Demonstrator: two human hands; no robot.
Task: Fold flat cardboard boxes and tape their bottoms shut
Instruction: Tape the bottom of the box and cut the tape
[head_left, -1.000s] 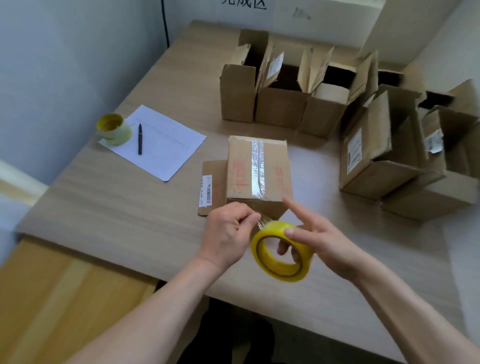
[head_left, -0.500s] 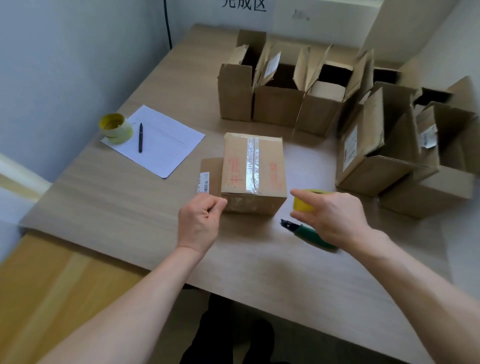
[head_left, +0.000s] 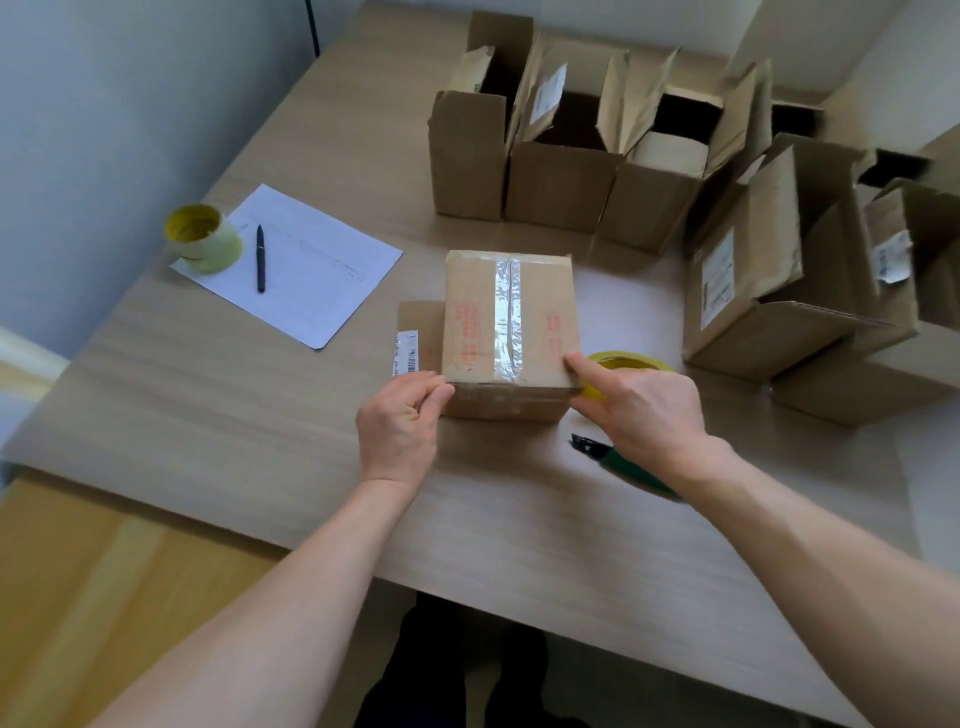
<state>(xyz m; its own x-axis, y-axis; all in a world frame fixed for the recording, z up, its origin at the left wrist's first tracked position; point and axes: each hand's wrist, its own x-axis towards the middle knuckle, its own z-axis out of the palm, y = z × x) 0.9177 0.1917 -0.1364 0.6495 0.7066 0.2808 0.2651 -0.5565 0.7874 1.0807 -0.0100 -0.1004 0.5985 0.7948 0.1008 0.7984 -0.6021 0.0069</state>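
A folded cardboard box (head_left: 511, 317) stands mid-table with a strip of clear tape along its upward seam. At the box's near left corner my left hand (head_left: 400, 426) has its fingers curled and its thumb against the corner. The straight index finger of my right hand (head_left: 639, 405) touches the near right corner. Just behind that hand a yellow tape roll (head_left: 631, 361) lies flat on the table. A green-handled cutter (head_left: 618, 460) lies under my right wrist. A flat cardboard piece with a barcode label (head_left: 415, 338) sticks out at the box's left.
Several open-topped boxes (head_left: 561, 171) stand in a row at the back, and more (head_left: 753, 291) crowd the right side. At the left are a white sheet (head_left: 322, 270), a pen (head_left: 260, 257) and a second yellow roll (head_left: 202, 236). The table's front edge (head_left: 260, 540) is close to me.
My right hand set the yellow tape roll down right of the box and moved to the box's corner. My left hand let go of the tape end and reached the near left corner.
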